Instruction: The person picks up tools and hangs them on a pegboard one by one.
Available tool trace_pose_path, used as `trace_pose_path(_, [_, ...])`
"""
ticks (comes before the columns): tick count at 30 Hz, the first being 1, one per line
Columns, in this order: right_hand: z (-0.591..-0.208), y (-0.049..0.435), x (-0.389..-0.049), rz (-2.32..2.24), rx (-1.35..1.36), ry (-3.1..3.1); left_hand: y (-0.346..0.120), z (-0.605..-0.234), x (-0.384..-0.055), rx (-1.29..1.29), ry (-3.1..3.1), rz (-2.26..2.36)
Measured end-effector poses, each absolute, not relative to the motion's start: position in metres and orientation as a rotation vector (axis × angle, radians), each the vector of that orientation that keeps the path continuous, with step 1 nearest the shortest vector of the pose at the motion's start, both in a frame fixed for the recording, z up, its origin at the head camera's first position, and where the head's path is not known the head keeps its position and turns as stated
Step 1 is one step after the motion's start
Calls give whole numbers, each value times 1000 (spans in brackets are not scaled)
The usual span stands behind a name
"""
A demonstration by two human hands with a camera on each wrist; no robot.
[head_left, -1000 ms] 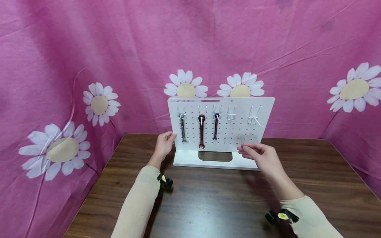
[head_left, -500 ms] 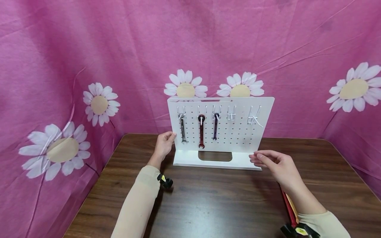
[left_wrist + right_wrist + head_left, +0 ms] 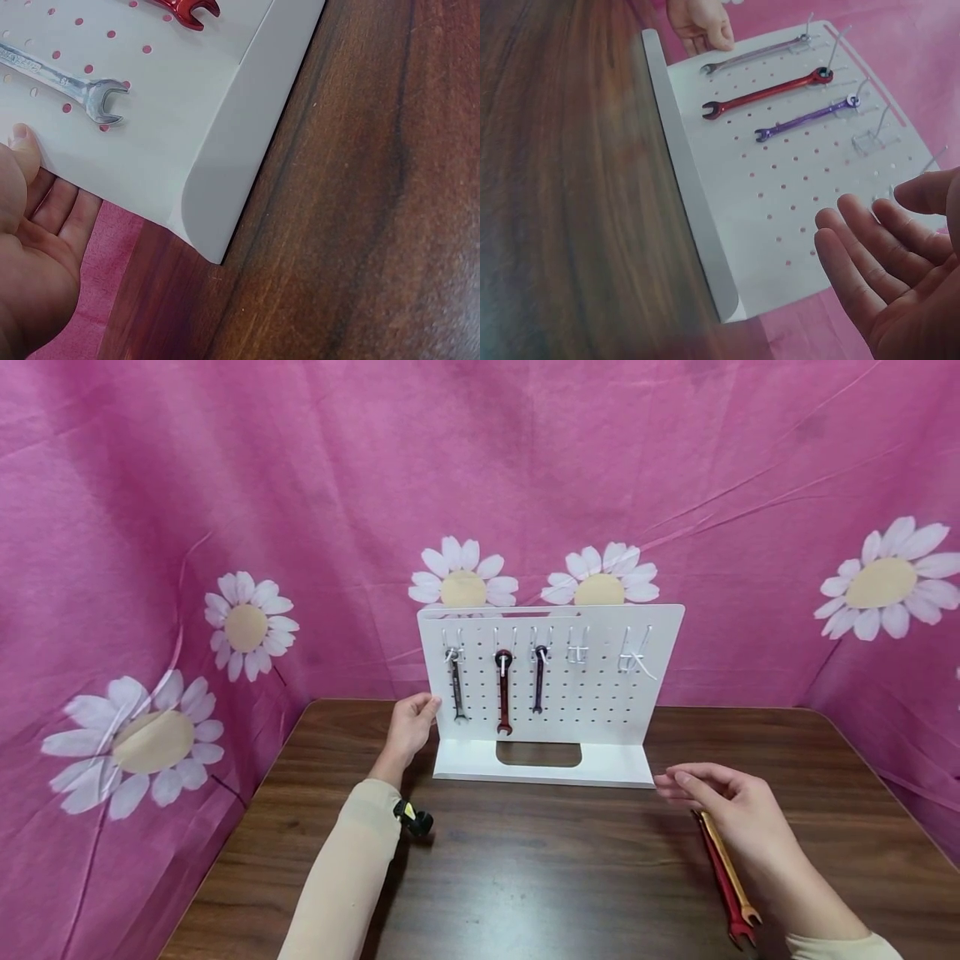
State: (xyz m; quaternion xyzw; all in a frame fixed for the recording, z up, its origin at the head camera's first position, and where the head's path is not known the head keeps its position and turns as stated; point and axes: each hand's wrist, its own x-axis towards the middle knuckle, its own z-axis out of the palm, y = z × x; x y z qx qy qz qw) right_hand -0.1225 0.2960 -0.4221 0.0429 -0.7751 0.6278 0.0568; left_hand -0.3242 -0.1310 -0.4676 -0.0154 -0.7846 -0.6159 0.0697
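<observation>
My left hand [image 3: 408, 727] pinches the left edge of a white pegboard stand [image 3: 585, 714], thumb on the front face and fingers behind, as the left wrist view shows. On its hooks hang a silver wrench [image 3: 457, 687], a dark red wrench [image 3: 504, 695] and a purple wrench [image 3: 538, 682]. My right hand [image 3: 738, 814] is off the board's lower right corner, its fingers loosely bent and holding nothing. Beneath and beside it, a red wrench [image 3: 723, 887] and a gold wrench [image 3: 729, 867] lie side by side on the table, their upper ends close to the hand.
Two more hook sets, a short white hook [image 3: 577, 653] and a longer white hook [image 3: 636, 662], carry no tool on the board's right half. The brown wooden table [image 3: 510, 877] runs back to a pink curtain [image 3: 360, 510] printed with daisies.
My right hand has drawn back from the board's front, rightward and closer to me. The red and gold wrenches have come into view beside it. My left hand keeps its grip on the edge.
</observation>
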Motion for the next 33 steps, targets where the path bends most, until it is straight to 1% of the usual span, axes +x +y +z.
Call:
trace_pose_path(10, [-441, 316, -106, 1760, 93, -2471, -132, -467, -323, -37, -2383, -1832])
trace_pose_path(21, [-462, 330, -97, 1666, 40, -2547, -131, -467, -324, -38, -2375, -1832])
trace_pose_path(30, [-472, 342, -90, 1745, -133, -2675, -129, -468, -323, -61, -2352, -1847])
trace_pose_path(33, [-475, 346, -87, 1748, -146, -2705, -130, -468, -323, -63, -2351, -1844])
